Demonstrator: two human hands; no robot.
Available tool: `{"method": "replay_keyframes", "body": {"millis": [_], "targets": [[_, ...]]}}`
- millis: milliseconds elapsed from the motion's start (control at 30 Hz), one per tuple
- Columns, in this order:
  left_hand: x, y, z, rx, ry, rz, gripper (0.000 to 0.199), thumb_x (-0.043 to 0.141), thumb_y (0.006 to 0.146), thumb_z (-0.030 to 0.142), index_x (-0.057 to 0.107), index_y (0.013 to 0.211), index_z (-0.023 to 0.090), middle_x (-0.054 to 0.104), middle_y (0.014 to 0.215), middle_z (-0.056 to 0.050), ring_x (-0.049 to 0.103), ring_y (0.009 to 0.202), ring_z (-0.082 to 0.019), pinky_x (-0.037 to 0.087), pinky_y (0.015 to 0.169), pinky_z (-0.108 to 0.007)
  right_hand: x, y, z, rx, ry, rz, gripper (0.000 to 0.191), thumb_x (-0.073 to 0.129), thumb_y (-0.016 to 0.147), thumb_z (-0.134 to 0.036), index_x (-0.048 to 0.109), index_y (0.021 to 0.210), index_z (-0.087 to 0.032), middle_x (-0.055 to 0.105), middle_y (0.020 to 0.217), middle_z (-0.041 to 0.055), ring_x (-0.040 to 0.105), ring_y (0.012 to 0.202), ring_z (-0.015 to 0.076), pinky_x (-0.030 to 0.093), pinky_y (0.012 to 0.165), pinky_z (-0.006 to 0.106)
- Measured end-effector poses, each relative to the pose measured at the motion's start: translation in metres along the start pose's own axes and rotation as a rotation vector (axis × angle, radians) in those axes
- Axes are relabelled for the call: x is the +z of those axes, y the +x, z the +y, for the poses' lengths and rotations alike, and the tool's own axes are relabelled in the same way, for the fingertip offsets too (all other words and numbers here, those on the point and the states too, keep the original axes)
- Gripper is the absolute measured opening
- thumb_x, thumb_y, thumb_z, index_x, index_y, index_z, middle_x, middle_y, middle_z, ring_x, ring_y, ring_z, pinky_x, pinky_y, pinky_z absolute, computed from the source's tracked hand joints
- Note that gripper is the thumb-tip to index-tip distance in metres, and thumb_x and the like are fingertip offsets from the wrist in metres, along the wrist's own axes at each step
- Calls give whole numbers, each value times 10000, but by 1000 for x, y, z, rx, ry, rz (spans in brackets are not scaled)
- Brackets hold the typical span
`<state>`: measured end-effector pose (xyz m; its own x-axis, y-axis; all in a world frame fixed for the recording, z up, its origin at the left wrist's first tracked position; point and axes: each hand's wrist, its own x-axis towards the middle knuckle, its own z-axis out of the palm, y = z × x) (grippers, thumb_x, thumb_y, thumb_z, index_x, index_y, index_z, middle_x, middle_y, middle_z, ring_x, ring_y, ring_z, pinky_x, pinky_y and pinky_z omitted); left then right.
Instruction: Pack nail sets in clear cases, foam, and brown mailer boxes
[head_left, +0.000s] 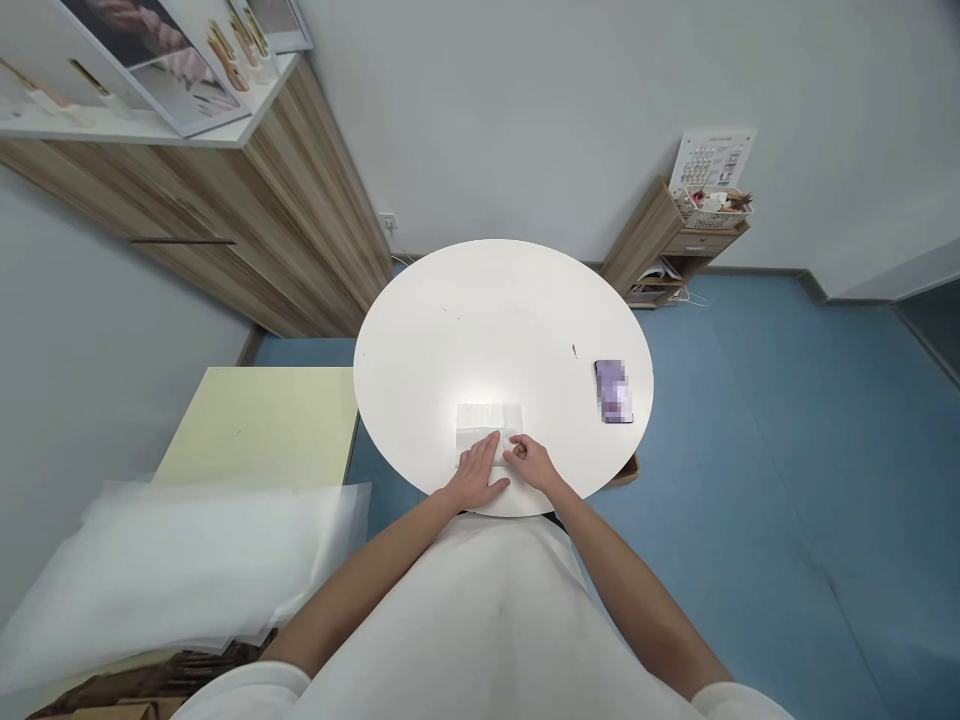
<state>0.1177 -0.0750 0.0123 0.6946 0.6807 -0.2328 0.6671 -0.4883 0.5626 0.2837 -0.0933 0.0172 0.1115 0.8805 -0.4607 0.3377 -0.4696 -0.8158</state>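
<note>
Left hand (477, 470) flat and right hand (528, 461) pinching white folded cloth (487, 425) on round white table (480, 320), blue floor (787, 450) around.

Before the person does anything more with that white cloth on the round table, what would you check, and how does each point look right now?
1. Left hand flat on the white cloth: ok.
2. Right hand touching the cloth's near edge: ok; whether its fingers pinch it: cannot tell.
3. Cloth lies fully on the round table, not hanging over the rim: ok.
4. Phone lies apart from the cloth, off to the right: ok.
5. Cloth edges neatly lined up: cannot tell, too small.
</note>
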Motion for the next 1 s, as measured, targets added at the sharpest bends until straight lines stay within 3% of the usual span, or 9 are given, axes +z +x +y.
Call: {"method": "replay_keyframes", "body": {"millis": [133, 233, 333, 467, 633, 733, 867, 1000], "targets": [[2, 2, 7, 79, 122, 26, 706, 439, 786, 412, 82, 1371, 246, 145, 1442, -91, 197, 1280, -276, 208, 972, -459, 2, 1, 3, -42, -65, -41, 360, 477, 666, -208, 534, 1021, -209, 581, 747, -11, 558, 699, 141, 450, 717, 304], [7, 4, 8, 96, 224, 11, 629, 438, 783, 359, 191, 1350, 245, 231, 1420, -79, 219, 1272, -279, 191, 977, -467, -5, 1, 8, -24, 15, -101, 419, 457, 659, -160, 517, 1072, -201, 597, 838, 10, 578, 757, 139, 461, 728, 291], [9, 5, 2, 108, 270, -4, 580, 416, 791, 344, 245, 1336, 243, 260, 1411, -71, 212, 1279, -273, 170, 984, -475, -17, -3, 16, -36, 12, -59, 456, 444, 692, -176, 474, 1147, -202, 575, 919, 23, 574, 694, 120, 469, 700, 291], [4, 6, -6, 144, 293, -27, 559, 402, 791, 353, 276, 1325, 246, 260, 1413, -55, 185, 1293, -268, 174, 986, -468, -24, -7, 20, -172, -307, 36, 488, 469, 749, -243, 409, 1233, -240, 522, 962, 36, 524, 658, 123, 451, 715, 311], [1, 3, -8, 153, 253, -12, 551, 422, 780, 364, 299, 1303, 243, 259, 1412, -67, 192, 1290, -260, 217, 972, -454, -9, 3, 6, -194, -692, -115, 651, 523, 752, -283, 234, 1336, -274, 476, 1058, 78, 534, 801, 188, 408, 648, 274], [3, -3, -14, -67, 181, 104, 570, 423, 781, 378, 269, 1305, 215, 239, 1408, -119, 216, 1274, -287, 251, 952, -459, 1, 7, -1, -151, -793, -144, 657, 515, 759, -278, 213, 1342, -271, 455, 1098, 94, 542, 784, 192, 380, 601, 259], [11, -10, -24, -630, -87, 238, 648, 444, 756, 436, 202, 1295, 170, 264, 1354, -197, 285, 1219, -348, 347, 853, -487, 8, 6, -3, -97, -787, -116, 652, 500, 769, -270, 198, 1347, -262, 439, 1100, 99, 546, 773, 188, 368, 587, 256], [15, -11, -24, -824, -474, 269, 727, 563, 673, 428, 223, 1264, 178, 281, 1325, -156, 314, 1216, -295, 347, 912, -378, 12, 4, -6, -90, -753, -138, 669, 522, 762, -262, 196, 1346, -263, 434, 1095, 78, 537, 813, 171, 375, 647, 244]]}}
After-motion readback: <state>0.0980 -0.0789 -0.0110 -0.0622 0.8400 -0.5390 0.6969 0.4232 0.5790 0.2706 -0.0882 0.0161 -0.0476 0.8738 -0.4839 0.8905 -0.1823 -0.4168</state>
